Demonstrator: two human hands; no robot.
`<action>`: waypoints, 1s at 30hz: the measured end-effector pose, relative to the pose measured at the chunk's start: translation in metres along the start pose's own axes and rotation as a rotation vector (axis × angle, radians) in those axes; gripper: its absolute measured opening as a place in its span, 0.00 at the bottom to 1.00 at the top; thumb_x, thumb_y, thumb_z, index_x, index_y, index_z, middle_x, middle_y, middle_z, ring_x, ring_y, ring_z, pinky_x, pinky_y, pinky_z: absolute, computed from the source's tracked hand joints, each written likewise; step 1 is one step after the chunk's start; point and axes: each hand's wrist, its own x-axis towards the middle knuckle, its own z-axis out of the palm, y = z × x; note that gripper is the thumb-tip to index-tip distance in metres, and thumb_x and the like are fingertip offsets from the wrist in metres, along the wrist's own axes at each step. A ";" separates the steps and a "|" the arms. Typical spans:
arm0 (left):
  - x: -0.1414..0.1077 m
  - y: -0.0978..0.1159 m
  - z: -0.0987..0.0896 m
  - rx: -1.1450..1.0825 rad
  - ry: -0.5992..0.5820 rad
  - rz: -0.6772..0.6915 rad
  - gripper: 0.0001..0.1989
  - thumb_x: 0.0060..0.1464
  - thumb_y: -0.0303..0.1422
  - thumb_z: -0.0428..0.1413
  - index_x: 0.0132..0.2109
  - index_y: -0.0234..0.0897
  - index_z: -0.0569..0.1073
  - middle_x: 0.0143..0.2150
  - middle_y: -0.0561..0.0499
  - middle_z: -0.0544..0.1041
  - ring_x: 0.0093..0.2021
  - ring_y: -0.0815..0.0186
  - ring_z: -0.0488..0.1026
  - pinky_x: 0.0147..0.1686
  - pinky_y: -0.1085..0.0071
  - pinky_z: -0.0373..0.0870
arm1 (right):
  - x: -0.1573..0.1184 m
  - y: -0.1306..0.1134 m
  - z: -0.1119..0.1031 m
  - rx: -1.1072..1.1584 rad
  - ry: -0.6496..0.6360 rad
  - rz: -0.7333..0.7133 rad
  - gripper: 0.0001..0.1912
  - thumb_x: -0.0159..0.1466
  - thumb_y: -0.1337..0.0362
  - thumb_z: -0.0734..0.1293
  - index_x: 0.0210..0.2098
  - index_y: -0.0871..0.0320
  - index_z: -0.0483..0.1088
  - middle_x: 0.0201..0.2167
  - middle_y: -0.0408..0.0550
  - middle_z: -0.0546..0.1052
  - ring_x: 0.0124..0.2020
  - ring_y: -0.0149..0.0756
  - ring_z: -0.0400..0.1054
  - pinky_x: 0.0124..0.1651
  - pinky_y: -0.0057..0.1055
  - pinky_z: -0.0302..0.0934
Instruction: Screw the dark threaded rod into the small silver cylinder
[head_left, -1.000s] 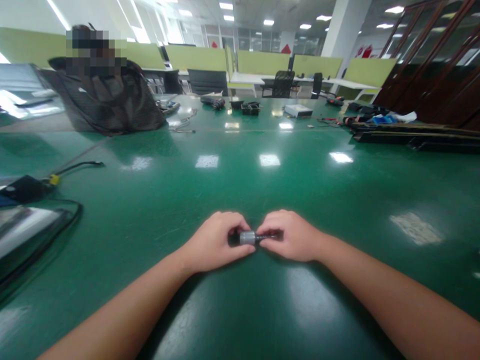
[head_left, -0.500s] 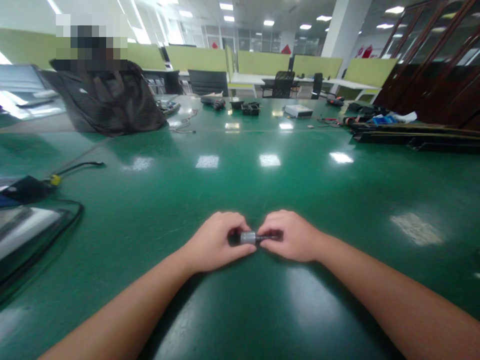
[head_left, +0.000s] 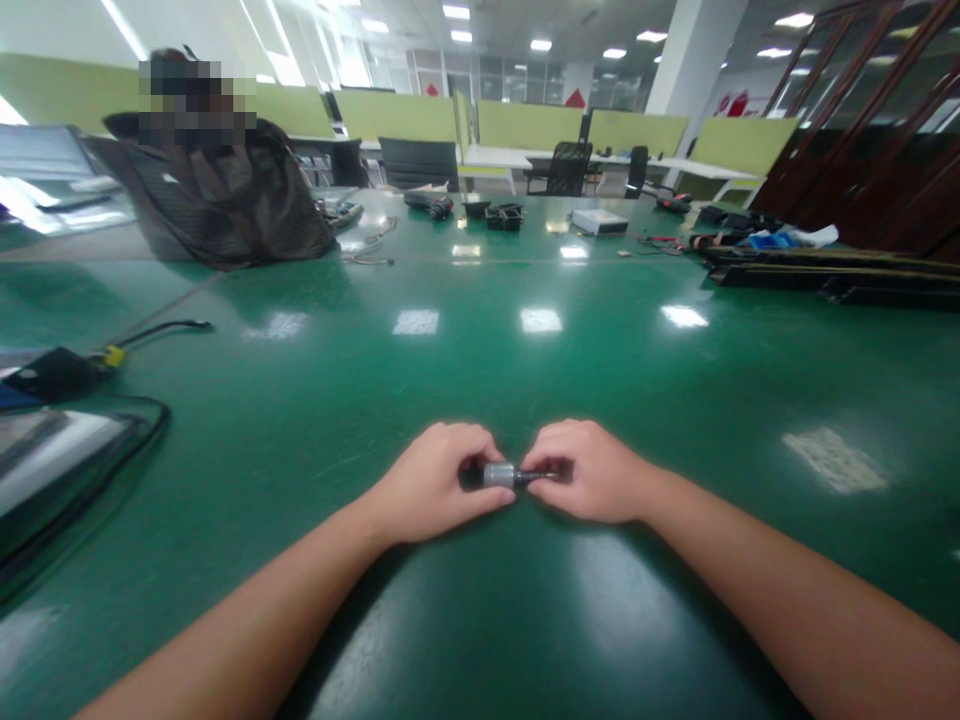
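Observation:
Just above the green table (head_left: 480, 380), near its front, I hold a small grey cylinder with dark ends (head_left: 499, 475). Its exact kind is hard to make out. My left hand (head_left: 439, 482) grips the cylinder between thumb and fingers, its left end partly hidden inside the hand. From the cylinder's right side runs a thin dark shaft (head_left: 522, 478), lying in line with it. My right hand (head_left: 589, 472) pinches this shaft, and the fingers cover part of it. The two hands face each other with a narrow gap between the fingertips.
To the left lie a flat device (head_left: 64, 455) and a black cable (head_left: 161, 420). A large dark bag (head_left: 225, 205) stands at the back left. Farther off are a silver box (head_left: 598, 221), black parts (head_left: 504, 215) and long black strips (head_left: 832, 275) at the right.
My right hand has shifted very slightly to the right, showing a little more of the dark shaft. My left hand keeps its grip on the cylinder. The view has moved a touch.

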 end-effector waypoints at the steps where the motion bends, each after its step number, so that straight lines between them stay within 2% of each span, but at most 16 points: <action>1: 0.000 0.000 0.000 -0.001 0.000 -0.001 0.11 0.54 0.41 0.66 0.38 0.39 0.78 0.35 0.54 0.79 0.36 0.63 0.75 0.39 0.68 0.62 | 0.000 0.000 0.000 0.000 0.000 0.001 0.05 0.59 0.70 0.71 0.36 0.59 0.79 0.30 0.46 0.79 0.32 0.34 0.71 0.39 0.31 0.61; 22: 0.001 0.000 0.000 0.005 0.000 -0.010 0.11 0.54 0.41 0.65 0.38 0.40 0.78 0.35 0.54 0.79 0.35 0.63 0.75 0.39 0.68 0.63 | -0.002 0.004 -0.010 -0.051 -0.030 0.070 0.03 0.55 0.70 0.72 0.31 0.59 0.77 0.26 0.42 0.76 0.29 0.31 0.68 0.37 0.29 0.60; 30: 0.001 0.001 -0.001 -0.004 -0.002 0.001 0.11 0.55 0.42 0.65 0.38 0.40 0.78 0.35 0.54 0.79 0.34 0.64 0.74 0.39 0.68 0.64 | -0.007 0.013 -0.025 -0.018 -0.138 0.163 0.03 0.55 0.70 0.72 0.31 0.59 0.77 0.26 0.42 0.77 0.28 0.29 0.68 0.35 0.27 0.61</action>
